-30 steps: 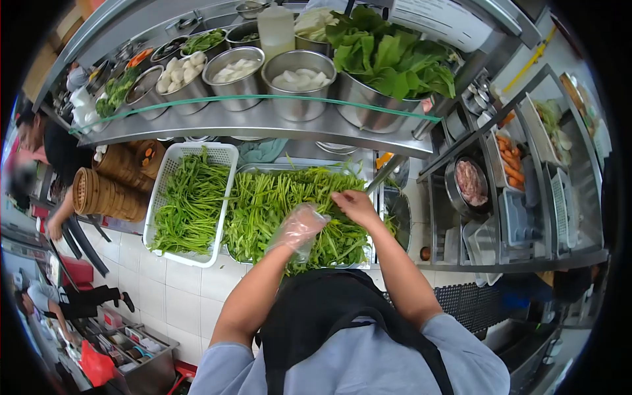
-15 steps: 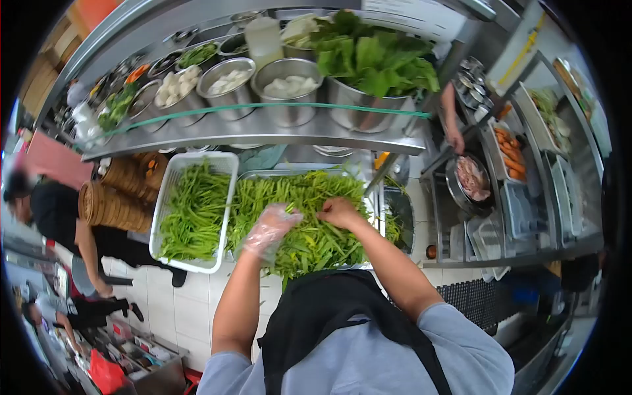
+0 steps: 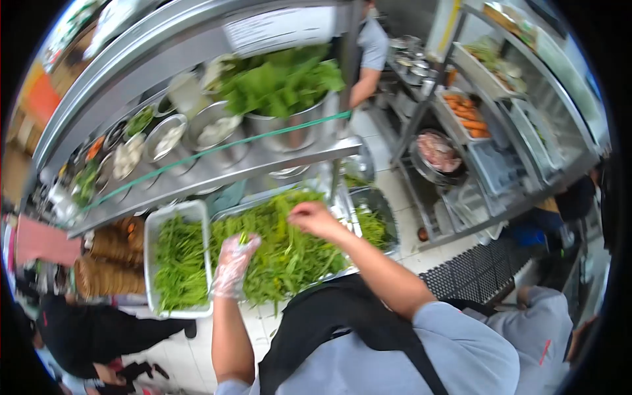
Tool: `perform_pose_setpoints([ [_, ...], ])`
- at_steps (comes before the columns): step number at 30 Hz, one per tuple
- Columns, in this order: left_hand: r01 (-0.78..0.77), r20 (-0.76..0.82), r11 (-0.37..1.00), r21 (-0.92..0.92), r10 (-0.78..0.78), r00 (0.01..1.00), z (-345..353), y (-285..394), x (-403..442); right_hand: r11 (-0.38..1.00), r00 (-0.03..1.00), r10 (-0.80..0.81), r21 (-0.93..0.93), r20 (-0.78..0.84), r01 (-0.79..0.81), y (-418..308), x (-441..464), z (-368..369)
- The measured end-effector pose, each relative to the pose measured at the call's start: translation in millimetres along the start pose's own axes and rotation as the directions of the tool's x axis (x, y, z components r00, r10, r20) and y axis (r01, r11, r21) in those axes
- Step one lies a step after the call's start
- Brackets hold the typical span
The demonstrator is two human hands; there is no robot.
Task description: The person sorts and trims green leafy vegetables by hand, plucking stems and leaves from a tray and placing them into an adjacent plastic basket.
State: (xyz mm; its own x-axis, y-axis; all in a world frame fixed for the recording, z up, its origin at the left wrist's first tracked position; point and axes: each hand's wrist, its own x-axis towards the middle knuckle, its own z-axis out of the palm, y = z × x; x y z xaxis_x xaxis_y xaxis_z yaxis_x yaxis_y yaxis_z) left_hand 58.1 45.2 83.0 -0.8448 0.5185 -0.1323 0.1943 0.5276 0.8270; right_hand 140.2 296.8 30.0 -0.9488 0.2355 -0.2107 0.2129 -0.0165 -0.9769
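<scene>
A heap of long-stemmed leafy greens (image 3: 283, 257), looking like water spinach, fills a metal tray in front of me. My left hand (image 3: 234, 260), in a clear plastic glove, is closed over the heap's left side, with short green stems showing at its fingertips. Bare, my right hand (image 3: 315, 219) hovers over the far right part of the heap with thumb and fingers drawn together; what they hold, if anything, is too small to make out. Left of the tray, a white plastic basket (image 3: 204, 276) contains more green stems (image 3: 176, 257).
Above the greens runs a metal shelf (image 3: 224, 178) with metal pots, one holding big green leaves (image 3: 283, 82). A rack (image 3: 454, 230) at right holds carrots (image 3: 467, 115) and a bowl of raw meat (image 3: 436, 153). Bamboo steamers (image 3: 108, 266) stand left. Several co-workers are around, one close behind at right (image 3: 526, 329).
My view has turned and shifted. My hands have moved apart; the left now shows stems at its fingertips near the basket. A person in grey has come into view at lower right.
</scene>
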Motion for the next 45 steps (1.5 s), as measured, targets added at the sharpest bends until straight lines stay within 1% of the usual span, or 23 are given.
perform_pose_setpoints([
  [3, -0.016, -0.032, 0.993, -0.114, 0.012, 0.999, -7.9, 30.9, -0.3, 0.982, 1.000, 0.029, 0.187, -0.006, -0.027, -12.2, -5.3, -8.1],
  [6, -0.046, 0.025, 0.982, -0.185, 0.051, 0.998, 4.5, 65.3, -5.8, 0.990, 1.000, -0.004, 0.139, 0.018, 0.001, -13.3, -11.9, -1.5],
  [10, -0.082, 0.063, 0.965, -0.251, 0.100, 0.993, 41.7, 39.7, 10.0, 0.994, 0.998, -0.008, 0.109, 0.055, 0.002, -9.5, -19.2, 14.7],
  [14, -0.033, 0.039, 0.947, -0.319, 0.048, 0.998, 50.4, 32.3, 8.5, 0.990, 0.996, -0.028, 0.138, 0.081, 0.016, -4.9, -22.0, 13.3],
  [16, -0.088, 0.031, 0.982, -0.166, 0.094, 0.995, 46.8, 36.3, 2.8, 0.990, 0.995, -0.027, 0.139, 0.097, 0.014, -5.1, -25.4, 14.2],
  [18, -0.053, 0.034, 0.983, -0.175, 0.060, 0.998, 49.6, 28.3, 5.0, 0.992, 0.993, -0.004, 0.123, 0.116, -0.010, -6.8, -27.6, 14.8],
  [20, -0.233, -0.044, 0.970, 0.061, 0.236, 0.971, 50.0, 18.1, 9.2, 0.986, 0.996, 0.045, 0.159, 0.074, -0.056, -8.2, -26.2, 14.9],
  [22, -0.172, 0.005, 0.984, 0.057, 0.171, 0.985, 36.0, 31.2, 3.3, 0.947, 0.997, 0.008, 0.320, -0.073, 0.016, 1.4, -18.3, 8.6],
  [24, -0.106, 0.057, 0.993, 0.054, 0.103, 0.993, 26.7, 40.7, -3.5, 0.916, 0.986, 0.075, 0.402, -0.147, -0.009, 2.5, -13.5, 1.3],
  [26, -0.123, 0.084, 0.989, 0.082, 0.116, 0.990, 21.4, 44.7, -5.1, 0.840, 0.999, 0.040, 0.541, 0.024, -0.046, 2.2, -12.3, -11.3],
  [27, -0.080, 0.181, 0.991, 0.103, 0.060, 0.982, 17.6, 45.9, -3.7, 0.840, 0.999, 0.036, 0.540, 0.030, -0.047, -7.1, -17.6, -9.8],
  [28, -0.074, 0.163, 0.992, 0.107, 0.056, 0.985, 25.7, 30.4, -0.7, 0.887, 0.997, 0.021, 0.458, 0.074, -0.053, -22.1, -25.6, -4.4],
  [29, -0.304, 0.103, 0.946, 0.109, 0.294, 0.950, 40.6, 2.5, 5.3, 0.926, 0.991, 0.000, 0.375, 0.134, -0.051, -36.3, -28.2, 7.4],
  [30, -0.508, 0.042, 0.849, 0.144, 0.508, 0.860, 43.8, -12.7, 7.6, 0.958, 0.986, -0.002, 0.283, 0.164, -0.045, -41.4, -29.2, 13.5],
  [32, -0.475, 0.119, 0.879, 0.038, 0.468, 0.876, 33.6, 4.0, 5.0, 0.985, 0.958, -0.063, 0.169, 0.281, 0.015, -23.6, -16.3, 14.7],
  [34, -0.533, -0.028, 0.833, 0.148, 0.543, 0.839, 38.3, -6.6, 1.5, 0.962, 0.927, -0.094, 0.272, 0.364, -0.009, -18.3, -13.0, 13.4],
  [36, -0.399, 0.093, 0.912, 0.096, 0.391, 0.916, 37.6, -18.6, 8.0, 0.969, 0.931, 0.020, 0.224, 0.363, -0.108, -31.8, -20.2, 15.0],
  [37, -0.412, -0.028, 0.904, 0.112, 0.418, 0.908, 37.8, -15.8, 0.7, 0.978, 0.925, 0.021, 0.183, 0.380, -0.097, -34.4, -21.6, 14.9],
  [38, -0.405, -0.050, 0.907, 0.115, 0.413, 0.910, 34.2, -16.2, 1.3, 0.986, 0.920, 0.020, 0.144, 0.392, -0.083, -33.9, -21.7, 13.8],
  [40, -0.374, 0.148, 0.921, 0.112, 0.357, 0.922, 20.1, -6.0, 4.2, 0.998, 0.910, 0.011, 0.047, 0.414, -0.034, -21.2, -13.8, 6.8],
  [42, -0.340, 0.206, 0.934, 0.106, 0.314, 0.927, 7.7, 0.5, -3.3, 0.999, 0.911, 0.007, -0.048, 0.412, 0.015, -5.3, -6.3, 5.2],
  [44, -0.375, 0.125, 0.919, 0.118, 0.361, 0.924, 9.3, -3.1, -7.1, 0.984, 0.925, -0.066, 0.176, 0.375, -0.001, 6.9, -2.7, 4.4],
  [45, -0.379, 0.123, 0.919, 0.107, 0.366, 0.923, 10.1, -6.2, -6.2, 0.978, 0.944, -0.028, 0.206, 0.328, -0.043, -5.6, -9.5, 6.3],
])
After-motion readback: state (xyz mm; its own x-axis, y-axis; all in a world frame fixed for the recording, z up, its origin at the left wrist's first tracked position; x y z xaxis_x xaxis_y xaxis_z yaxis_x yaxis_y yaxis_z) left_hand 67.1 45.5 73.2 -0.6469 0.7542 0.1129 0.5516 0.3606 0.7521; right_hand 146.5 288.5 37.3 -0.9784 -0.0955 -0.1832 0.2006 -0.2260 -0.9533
